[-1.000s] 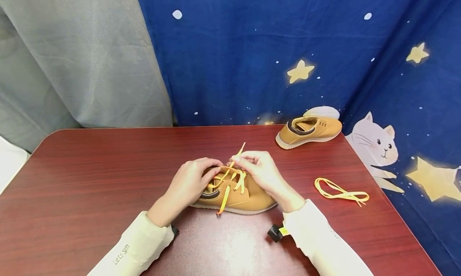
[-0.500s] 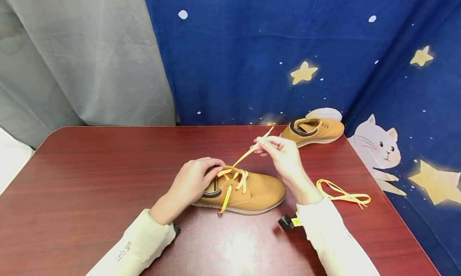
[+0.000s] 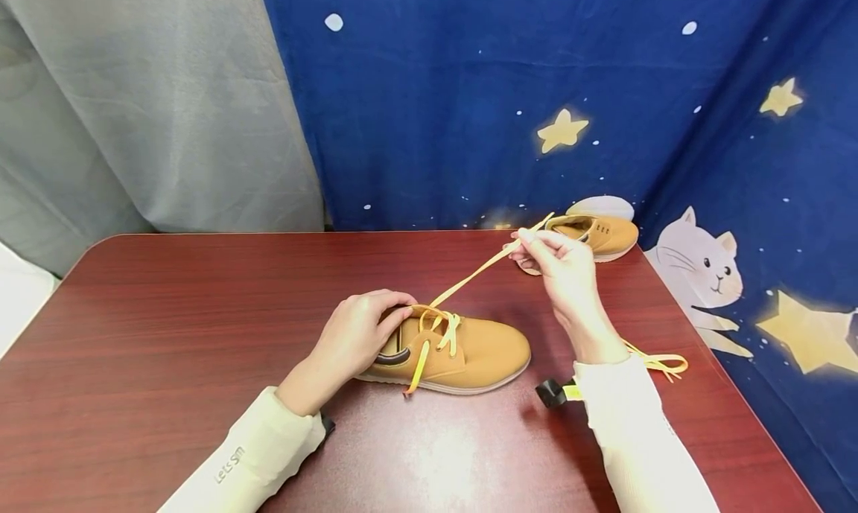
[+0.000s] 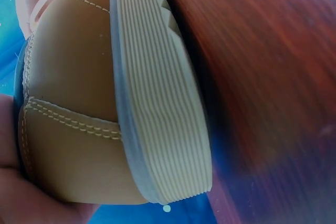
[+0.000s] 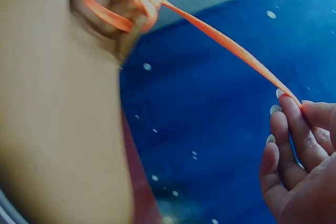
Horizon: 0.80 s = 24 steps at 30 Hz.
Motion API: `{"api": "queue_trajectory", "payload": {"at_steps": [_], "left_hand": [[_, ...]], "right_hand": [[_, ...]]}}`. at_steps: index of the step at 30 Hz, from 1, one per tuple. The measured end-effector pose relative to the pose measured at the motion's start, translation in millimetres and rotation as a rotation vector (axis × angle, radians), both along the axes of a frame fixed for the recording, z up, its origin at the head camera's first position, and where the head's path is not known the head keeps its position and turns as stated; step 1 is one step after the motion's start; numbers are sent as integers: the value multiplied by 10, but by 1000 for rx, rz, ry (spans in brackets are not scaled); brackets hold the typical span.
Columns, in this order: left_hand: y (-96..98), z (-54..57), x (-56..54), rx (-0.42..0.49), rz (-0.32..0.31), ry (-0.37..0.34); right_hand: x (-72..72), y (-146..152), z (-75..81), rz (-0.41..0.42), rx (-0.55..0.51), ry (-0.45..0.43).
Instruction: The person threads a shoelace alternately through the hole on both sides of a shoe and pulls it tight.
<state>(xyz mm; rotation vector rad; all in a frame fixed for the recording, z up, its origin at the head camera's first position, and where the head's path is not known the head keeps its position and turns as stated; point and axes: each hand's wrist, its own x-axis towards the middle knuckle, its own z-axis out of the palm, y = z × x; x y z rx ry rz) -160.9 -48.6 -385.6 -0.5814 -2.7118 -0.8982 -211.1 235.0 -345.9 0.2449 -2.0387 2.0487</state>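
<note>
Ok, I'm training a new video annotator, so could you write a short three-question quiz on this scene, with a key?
1. Multiple choice: what does the right hand pinch?
A) a sleeve cuff
B) a yellow shoelace
C) a shoe sole

2. True or false: the left hand rests on the toe of the near tan lace-up shoe.

3. Short answer: how many shoes show in the head view?

Key:
1. B
2. False; it holds that shoe by its ankle opening.
3. Two; the second tan shoe is partly hidden by the right hand.
</note>
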Motion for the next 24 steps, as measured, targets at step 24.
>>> {"api": "queue_trajectory", "payload": {"at_steps": [24], "left_hand": [[-14,25,4,-8,12,-33]], "right_hand": [[131,166,159,3,221,-39]]}}
